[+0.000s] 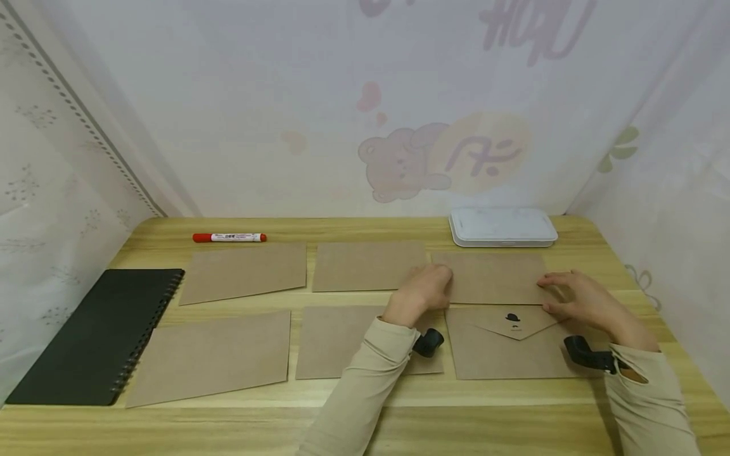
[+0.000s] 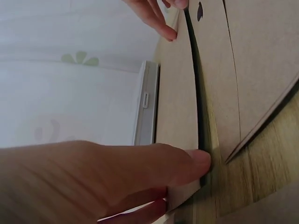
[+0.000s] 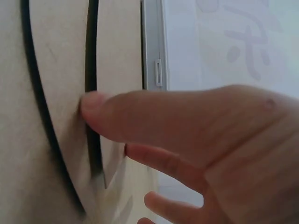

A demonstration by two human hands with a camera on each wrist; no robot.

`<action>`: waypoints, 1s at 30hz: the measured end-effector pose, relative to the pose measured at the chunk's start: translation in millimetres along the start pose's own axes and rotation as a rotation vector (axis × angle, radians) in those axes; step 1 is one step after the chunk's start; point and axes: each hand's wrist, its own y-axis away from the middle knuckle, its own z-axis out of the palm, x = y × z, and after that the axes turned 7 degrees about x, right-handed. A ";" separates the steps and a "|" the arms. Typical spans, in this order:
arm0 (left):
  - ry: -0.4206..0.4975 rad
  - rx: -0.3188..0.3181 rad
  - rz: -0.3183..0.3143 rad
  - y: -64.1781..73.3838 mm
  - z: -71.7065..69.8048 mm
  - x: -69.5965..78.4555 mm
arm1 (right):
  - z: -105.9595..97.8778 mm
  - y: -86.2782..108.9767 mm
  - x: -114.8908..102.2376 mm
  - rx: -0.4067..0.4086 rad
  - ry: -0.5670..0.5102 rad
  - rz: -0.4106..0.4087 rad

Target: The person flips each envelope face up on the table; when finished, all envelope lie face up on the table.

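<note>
In the head view, a plain brown envelope [image 1: 490, 278] lies at the back right, with a hand at each short end. My left hand [image 1: 422, 292] pinches its left end; in the left wrist view the thumb [image 2: 198, 161] is at the near edge and the fingers [image 2: 152, 212] at the end. My right hand [image 1: 593, 304] touches the right end with loosely bent fingers, its thumb [image 3: 96, 107] over the narrow dark gap beside the front envelope. That front envelope [image 1: 513, 361] shows a pointed flap with a small black hat print and lies partly under the right hand.
Several other brown envelopes [image 1: 367, 266] lie in two rows to the left. A black spiral notebook [image 1: 85, 342] is at the far left, a red-capped marker [image 1: 236, 237] at the back. Behind the right envelopes is a white case [image 1: 504, 228]. Fabric walls [image 1: 319, 95] surround the table.
</note>
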 end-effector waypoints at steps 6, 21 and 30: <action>0.038 -0.010 0.054 0.1 -2.4 0.9 | -0.2 -0.9 -1.9 -0.011 0.031 0.025; 0.103 0.049 0.104 -0.3 -7.8 3.5 | -3.9 -0.7 -7.8 -0.046 0.022 0.125; 0.135 0.193 0.149 -6.0 -3.7 -6.0 | -7.7 1.5 -9.0 -0.073 0.021 0.162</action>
